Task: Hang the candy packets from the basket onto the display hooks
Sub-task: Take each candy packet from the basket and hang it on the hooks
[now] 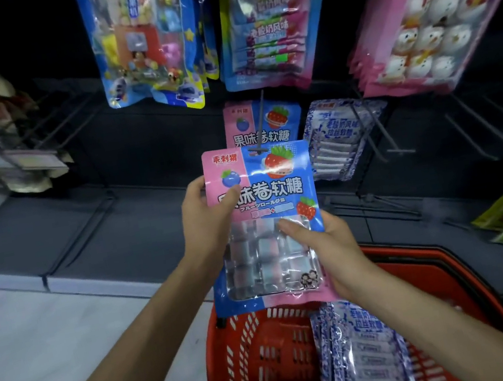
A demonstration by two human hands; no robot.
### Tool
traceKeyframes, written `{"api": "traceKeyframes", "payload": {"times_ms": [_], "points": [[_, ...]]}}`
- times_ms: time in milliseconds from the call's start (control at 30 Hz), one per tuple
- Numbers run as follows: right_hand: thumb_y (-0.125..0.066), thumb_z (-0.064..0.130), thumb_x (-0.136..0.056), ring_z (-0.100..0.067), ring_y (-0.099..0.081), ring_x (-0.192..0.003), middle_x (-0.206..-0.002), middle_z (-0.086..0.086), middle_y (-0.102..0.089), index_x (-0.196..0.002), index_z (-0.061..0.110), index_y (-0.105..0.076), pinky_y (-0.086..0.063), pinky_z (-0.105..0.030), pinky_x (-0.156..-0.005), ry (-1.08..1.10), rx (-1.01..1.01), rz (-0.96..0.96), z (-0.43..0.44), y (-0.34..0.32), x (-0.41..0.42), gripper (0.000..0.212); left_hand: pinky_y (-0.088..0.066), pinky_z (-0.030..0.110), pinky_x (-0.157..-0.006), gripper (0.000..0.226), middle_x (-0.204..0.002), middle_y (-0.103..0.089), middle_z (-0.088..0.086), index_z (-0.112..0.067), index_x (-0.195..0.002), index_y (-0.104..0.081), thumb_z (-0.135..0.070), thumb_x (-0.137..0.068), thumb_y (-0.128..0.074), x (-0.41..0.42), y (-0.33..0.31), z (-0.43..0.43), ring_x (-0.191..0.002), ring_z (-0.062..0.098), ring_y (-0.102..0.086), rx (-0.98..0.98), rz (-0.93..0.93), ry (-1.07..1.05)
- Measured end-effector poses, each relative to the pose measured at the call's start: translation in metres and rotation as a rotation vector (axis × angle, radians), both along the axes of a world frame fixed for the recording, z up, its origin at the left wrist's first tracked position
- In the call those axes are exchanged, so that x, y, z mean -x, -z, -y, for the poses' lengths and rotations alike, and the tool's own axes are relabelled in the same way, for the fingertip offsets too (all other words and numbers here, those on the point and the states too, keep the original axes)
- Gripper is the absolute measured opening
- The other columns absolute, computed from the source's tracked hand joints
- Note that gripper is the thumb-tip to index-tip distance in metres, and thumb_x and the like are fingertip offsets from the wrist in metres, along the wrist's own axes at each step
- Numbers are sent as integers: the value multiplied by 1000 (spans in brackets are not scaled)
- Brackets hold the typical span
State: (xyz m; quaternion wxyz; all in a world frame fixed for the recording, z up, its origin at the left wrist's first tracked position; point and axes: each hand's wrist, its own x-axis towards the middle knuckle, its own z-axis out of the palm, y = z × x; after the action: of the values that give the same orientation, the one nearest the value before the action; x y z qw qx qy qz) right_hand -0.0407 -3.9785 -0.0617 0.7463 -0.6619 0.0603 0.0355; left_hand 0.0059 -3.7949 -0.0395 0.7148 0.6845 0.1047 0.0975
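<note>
— Which step was in hand?

— Hanging one packet. Your left hand [210, 211] was above the far rim of the basket [228, 372], thumb on the front and fingers curled behind the upper left edge of the pink-and-blue candy packet [261, 195]. That packet stood upright above the same rim, its top hole right at the tip of the hook [261, 118] beyond the basket. Whether the tip had entered the hole, I couldn't tell. Your right hand [327, 244], also above the far rim, gripped the packet's lower right side, thumb across the clear window.

— And the next move?

— As I judged it, you needed to line the hole up with the hook's tip. Then push the packet along the rod, away from the basket, until it met the matching packet [283, 132] hanging there. The film looked floppy, so both hands should have steadied it.

— How many of each?

— From the left: two hands, one packet held, and one hook in use with one matching packet visible on it; any behind it were hidden. Inside the basket, at its right, lay blue-and-white packets [362, 349], at least two, overlapping too much to count exactly. Beyond the basket's right side, a hanging blue-and-white bunch [335, 138] sat on another hook. One basket.
</note>
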Motion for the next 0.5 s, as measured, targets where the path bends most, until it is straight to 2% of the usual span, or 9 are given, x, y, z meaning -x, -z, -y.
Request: {"api": "traceKeyframes", "payload": {"times_ms": [67,133,200,300,400,433,500], "points": [[-79,14,-91,-20,-75,-109,-113,-2,-80,-120,15,-75,-55,-39,-97,20,-14,-42,-2,-1,-1,30,-64,34,-83,39,-109,-76,-3,-15,-128,-61,-14,-93,-77,0,2,-1,-92,10,-77,-26,-19,15],[-81,16,-90,-24,-75,-109,-112,-3,-80,-119,17,-76,-56,-47,-101,36,-44,-87,-3,-2,-4,29,-64,41,-87,43,-108,-77,-4,-18,-131,-58,-15,-93,-77,1,4,-2,-92,11,-77,-58,-38,30],[-82,18,-88,-27,-75,-108,-110,-3,-80,-116,17,-77,-56,-49,-101,48,-53,-127,-4,-4,-7,28,-62,48,-90,57,-106,-78,-4,-20,-142,-52,-19,-91,-78,1,5,-3,-93,14,-77,-98,-68,36],[-84,21,-86,-28,-75,-108,-107,-1,-81,-113,17,-77,-57,-43,-96,58,-33,-176,-4,-5,-14,28,-60,52,-94,75,-111,-77,0,-22,-154,-40,-25,-90,-79,1,5,-6,-98,18,-76,-108,-124,62],[-86,22,-83,-27,-75,-108,-105,0,-81,-112,16,-78,-54,-48,-103,71,-37,-220,-6,-7,-22,30,-58,53,-98,93,-122,-74,4,-23,-159,-33,-38,-80,-79,0,4,-9,-106,22,-74,-127,-168,79],[-87,22,-83,-26,-75,-107,-103,0,-82,-111,15,-78,-56,-45,-99,81,-31,-237,-8,-10,-25,30,-57,53,-99,95,-123,-72,3,-24,-160,-31,-40,-78,-78,0,3,-10,-108,23,-73,-139,-185,84],[-86,24,-83,-23,-74,-99,-98,1,-81,-109,15,-77,-55,-35,-80,90,-18,-283,-10,-15,-31,29,-56,54,-101,94,-126,-70,3,-24,-161,-26,-37,-83,-78,-1,2,-12,-110,24,-71,-150,-224,95]]}}
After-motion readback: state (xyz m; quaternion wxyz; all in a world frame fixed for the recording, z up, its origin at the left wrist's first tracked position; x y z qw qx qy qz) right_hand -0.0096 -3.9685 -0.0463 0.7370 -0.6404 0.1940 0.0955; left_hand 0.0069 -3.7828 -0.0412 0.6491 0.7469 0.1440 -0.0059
